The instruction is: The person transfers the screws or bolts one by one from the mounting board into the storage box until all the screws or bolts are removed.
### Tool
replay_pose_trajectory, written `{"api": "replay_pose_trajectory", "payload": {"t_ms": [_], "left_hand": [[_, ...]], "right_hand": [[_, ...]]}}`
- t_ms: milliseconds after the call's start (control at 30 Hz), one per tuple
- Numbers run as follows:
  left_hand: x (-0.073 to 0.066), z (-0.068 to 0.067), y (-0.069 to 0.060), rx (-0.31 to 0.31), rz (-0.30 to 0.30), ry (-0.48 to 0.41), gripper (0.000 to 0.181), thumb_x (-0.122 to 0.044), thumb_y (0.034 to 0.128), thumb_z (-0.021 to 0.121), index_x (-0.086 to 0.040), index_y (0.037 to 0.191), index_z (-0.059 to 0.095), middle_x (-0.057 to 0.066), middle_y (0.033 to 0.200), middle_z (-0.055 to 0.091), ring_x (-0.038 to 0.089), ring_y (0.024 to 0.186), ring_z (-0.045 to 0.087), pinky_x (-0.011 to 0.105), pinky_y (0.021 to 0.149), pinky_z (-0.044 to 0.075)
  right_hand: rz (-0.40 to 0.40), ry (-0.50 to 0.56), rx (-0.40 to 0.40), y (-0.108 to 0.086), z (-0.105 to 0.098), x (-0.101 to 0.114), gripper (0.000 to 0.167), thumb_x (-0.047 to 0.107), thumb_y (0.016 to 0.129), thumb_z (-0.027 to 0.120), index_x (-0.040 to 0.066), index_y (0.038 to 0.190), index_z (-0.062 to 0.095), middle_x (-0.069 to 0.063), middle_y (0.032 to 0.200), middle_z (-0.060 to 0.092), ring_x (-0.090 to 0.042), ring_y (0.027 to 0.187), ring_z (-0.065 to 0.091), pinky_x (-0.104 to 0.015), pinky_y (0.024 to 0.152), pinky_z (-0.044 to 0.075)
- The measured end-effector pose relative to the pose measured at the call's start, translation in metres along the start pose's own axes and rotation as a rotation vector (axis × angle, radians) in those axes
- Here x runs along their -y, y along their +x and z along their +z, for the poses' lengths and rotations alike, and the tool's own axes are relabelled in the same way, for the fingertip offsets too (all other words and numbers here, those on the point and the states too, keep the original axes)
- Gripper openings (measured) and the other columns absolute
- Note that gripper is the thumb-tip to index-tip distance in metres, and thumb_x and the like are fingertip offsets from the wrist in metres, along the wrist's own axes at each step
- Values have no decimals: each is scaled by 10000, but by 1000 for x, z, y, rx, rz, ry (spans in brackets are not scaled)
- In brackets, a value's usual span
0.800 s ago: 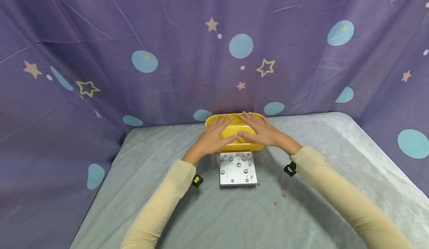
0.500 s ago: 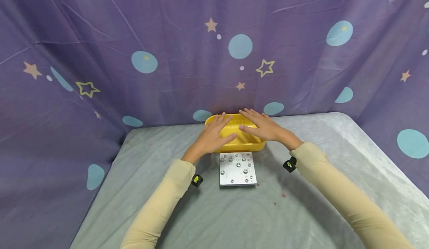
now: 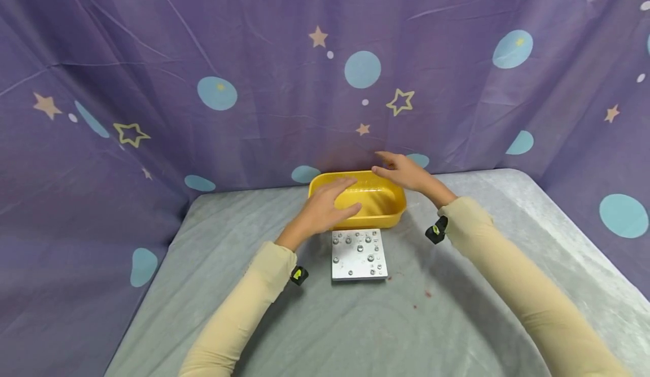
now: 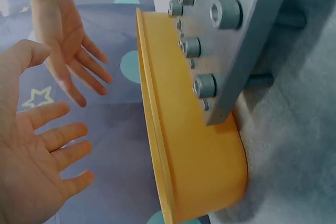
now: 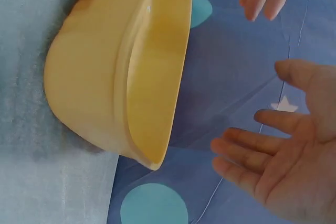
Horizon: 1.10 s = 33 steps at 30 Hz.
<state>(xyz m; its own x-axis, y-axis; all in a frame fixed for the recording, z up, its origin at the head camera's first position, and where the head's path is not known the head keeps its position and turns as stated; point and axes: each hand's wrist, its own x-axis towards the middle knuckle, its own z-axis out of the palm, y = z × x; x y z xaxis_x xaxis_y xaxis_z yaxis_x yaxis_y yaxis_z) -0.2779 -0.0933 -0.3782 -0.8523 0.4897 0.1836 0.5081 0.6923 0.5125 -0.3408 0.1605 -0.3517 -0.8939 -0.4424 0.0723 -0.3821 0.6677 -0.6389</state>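
Note:
My left hand (image 3: 324,207) hovers over the left part of a yellow plastic bin (image 3: 378,220), fingers extended and thumb spread, holding nothing. Above the bin's far right corner is my right hand (image 3: 403,172), also holding nothing, its fingers relaxed. Both palms show in the left wrist view, apart from the bin's rim (image 4: 152,114). Just in front of the bin lies a square silver metal plate (image 3: 358,258) fitted with several socket-head bolts (image 4: 227,13) of different sizes. In the left wrist view, threaded bolt ends (image 4: 260,81) stick out beneath the plate.
A grey cloth-covered table (image 3: 244,224) carries the bin and plate. Behind it hangs a purple curtain (image 3: 264,55) with stars and blue ovals, close to the bin's far side. A few small red marks (image 3: 428,294) dot the cloth right of the plate.
My right hand has risen and moved away to the far right, uncovering more of the bin. My left hand has stayed nearly in place, its fingers turning slightly. Bin and plate have not moved.

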Motion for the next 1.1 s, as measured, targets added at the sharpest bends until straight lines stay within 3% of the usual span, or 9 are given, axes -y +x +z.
{"api": "replay_pose_trajectory", "payload": {"t_ms": [133,333,533,633,800,900,1100], "left_hand": [[-6,2,0,-19,39,-9,622,-481,962,645,-253,1519,487,-29,1558,495,196,1463,438,430,1209,347],[-14,6,1,-34,86,12,561,-411,947,690,-238,1464,560,-26,1481,581,191,1395,522,389,1179,391],[-16,14,2,3,97,22,496,-382,953,691,-208,1411,610,-9,1416,632,204,1344,565,406,1141,433],[-16,18,1,31,97,10,482,-344,947,711,-184,1393,626,-7,1388,651,203,1302,594,401,1108,463],[-18,22,-2,53,121,17,391,-286,923,750,-151,1286,695,13,1238,722,182,1114,669,358,970,535],[-21,22,-2,60,144,42,325,-255,904,774,-146,1206,729,12,1131,749,142,1004,685,317,897,552],[-22,22,3,104,159,32,283,-214,886,791,-106,1145,756,-4,978,766,93,879,688,262,818,557]], "right_hand": [[34,16,-33,4,-6,-5,590,276,1052,534,-56,1520,395,-295,1514,466,-456,1323,543,-574,1066,472],[125,-59,-73,6,-17,-8,544,273,1017,569,-74,1432,515,-297,1406,574,-436,1234,613,-546,1007,522],[207,-113,-45,8,-19,-16,419,237,981,613,-80,1250,666,-272,1146,715,-353,933,713,-446,827,589],[262,-51,-12,9,-17,-24,369,208,984,638,-75,1215,687,-254,1027,740,-314,822,725,-381,734,610],[330,165,10,8,-15,-33,354,150,978,656,-105,1225,663,-182,854,739,-244,740,726,-292,664,607],[364,244,6,6,-15,-36,388,122,967,665,-118,1269,625,-141,832,738,-175,692,706,-289,673,609],[433,305,5,3,-15,-40,400,100,967,663,-129,1290,602,-116,845,727,-122,669,683,-288,683,611]]}}
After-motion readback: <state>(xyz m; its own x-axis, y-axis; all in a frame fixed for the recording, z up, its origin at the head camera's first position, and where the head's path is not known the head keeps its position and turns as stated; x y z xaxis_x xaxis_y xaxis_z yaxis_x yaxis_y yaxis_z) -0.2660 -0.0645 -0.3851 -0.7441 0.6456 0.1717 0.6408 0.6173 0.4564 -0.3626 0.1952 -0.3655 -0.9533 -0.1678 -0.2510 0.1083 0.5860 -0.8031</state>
